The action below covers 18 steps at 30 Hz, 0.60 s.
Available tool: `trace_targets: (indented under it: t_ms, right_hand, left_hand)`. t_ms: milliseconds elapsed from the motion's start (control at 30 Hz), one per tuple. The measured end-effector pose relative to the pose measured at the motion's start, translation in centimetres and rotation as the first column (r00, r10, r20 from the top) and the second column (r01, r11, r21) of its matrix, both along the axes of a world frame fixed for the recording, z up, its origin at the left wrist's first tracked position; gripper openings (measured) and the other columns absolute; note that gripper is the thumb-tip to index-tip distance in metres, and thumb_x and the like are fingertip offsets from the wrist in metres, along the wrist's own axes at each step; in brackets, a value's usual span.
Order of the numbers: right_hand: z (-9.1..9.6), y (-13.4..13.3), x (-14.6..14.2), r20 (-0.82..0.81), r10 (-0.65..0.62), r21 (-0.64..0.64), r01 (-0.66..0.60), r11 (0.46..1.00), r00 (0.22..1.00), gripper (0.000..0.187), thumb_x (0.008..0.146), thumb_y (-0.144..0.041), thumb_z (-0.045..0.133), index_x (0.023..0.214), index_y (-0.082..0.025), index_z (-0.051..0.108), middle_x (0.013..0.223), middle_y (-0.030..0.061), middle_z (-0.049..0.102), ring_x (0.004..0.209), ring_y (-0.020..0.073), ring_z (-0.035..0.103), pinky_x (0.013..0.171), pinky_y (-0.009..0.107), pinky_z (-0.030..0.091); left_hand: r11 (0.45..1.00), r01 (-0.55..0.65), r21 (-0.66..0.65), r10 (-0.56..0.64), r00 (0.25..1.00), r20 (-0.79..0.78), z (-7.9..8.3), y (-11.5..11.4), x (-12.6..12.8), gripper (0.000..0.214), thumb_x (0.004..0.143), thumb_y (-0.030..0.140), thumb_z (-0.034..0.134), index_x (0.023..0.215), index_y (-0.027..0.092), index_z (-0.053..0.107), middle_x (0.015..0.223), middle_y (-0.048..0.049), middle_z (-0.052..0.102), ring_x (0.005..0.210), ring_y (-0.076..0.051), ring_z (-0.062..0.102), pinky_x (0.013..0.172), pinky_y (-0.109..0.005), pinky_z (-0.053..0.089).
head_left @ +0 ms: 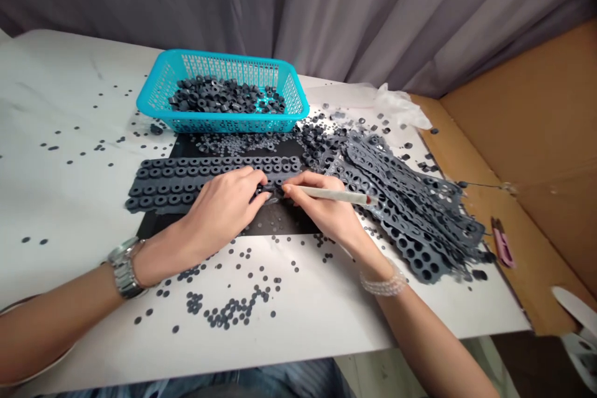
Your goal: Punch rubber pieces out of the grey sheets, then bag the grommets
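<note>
A dark rubber sheet point(186, 177) studded with rows of rings lies on a black mat point(280, 217) on the white table point(60, 112). My left hand point(224, 205) rests on the sheet's right end, fingers curled and pressing it down. My right hand point(326, 205) grips a white pen-like tool point(333, 194), its tip at the sheet's edge beside my left fingertips. A watch sits on my left wrist and a bead bracelet on my right.
A turquoise basket point(161, 84) holding several loose black rings stands behind the sheet. A heap of emptied, holed rubber sheets point(410, 205) lies at right. Small black discs are scattered over the table. Brown cardboard point(527, 118) and a pink cutter point(502, 244) lie at far right.
</note>
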State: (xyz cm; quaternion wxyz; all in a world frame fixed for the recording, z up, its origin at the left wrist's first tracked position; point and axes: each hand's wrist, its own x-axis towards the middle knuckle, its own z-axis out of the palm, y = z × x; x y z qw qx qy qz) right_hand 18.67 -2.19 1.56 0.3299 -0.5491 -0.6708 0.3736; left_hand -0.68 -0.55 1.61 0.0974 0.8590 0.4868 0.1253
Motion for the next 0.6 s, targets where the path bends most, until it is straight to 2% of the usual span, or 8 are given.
trace_targets:
  t_ms: [100,267,400,600]
  right_hand:
    - [0.0,0.1,0.2,-0.002,0.039,-0.017,-0.039,0.999,0.999,0.023,0.088,-0.035,0.058,0.083,-0.017,0.073,0.08,0.0026,0.073,0.07,0.0154,0.064,0.06,0.024,0.044]
    - [-0.1,0.2,0.2,0.007,0.004,-0.026,-0.004,1.0,1.0,0.022,0.088,-0.033,0.058,0.083,-0.018,0.073,0.08,0.0024,0.075,0.069,0.0158,0.066,0.06,0.025,0.046]
    - [0.1,0.1,0.2,-0.012,-0.004,-0.023,0.004,1.0,1.0,0.021,0.088,-0.034,0.06,0.086,-0.019,0.074,0.082,0.0026,0.076,0.072,0.017,0.068,0.065,0.026,0.05]
    - [0.2,0.2,-0.1,-0.025,0.081,-0.025,-0.081,0.996,0.996,0.018,0.088,-0.03,0.062,0.091,-0.02,0.076,0.093,0.0035,0.077,0.083,0.0194,0.071,0.074,0.029,0.053]
  left_hand:
    - [0.994,0.065,0.091,-0.056,0.994,-0.091,-0.3,-0.8,0.1,0.023,0.093,0.02,0.044,0.098,0.015,0.066,0.088,-0.0078,0.065,0.082,-0.023,0.061,0.071,-0.035,0.044]
    - [0.957,0.193,0.217,-0.137,0.959,-0.248,-0.5,-2.2,-0.2,0.025,0.089,0.008,0.044,0.094,0.015,0.068,0.076,-0.0064,0.06,0.072,-0.023,0.056,0.067,-0.037,0.043]
    - [0.943,0.206,0.262,-0.143,0.96,-0.241,-0.5,-2.5,-0.1,0.024,0.087,0.006,0.047,0.092,0.015,0.069,0.073,-0.0059,0.059,0.07,-0.022,0.055,0.066,-0.036,0.044]
    - [0.94,0.202,0.275,-0.139,0.963,-0.23,-0.4,-2.4,0.1,0.022,0.084,0.003,0.051,0.089,0.015,0.069,0.073,-0.005,0.059,0.068,-0.021,0.054,0.064,-0.035,0.043]
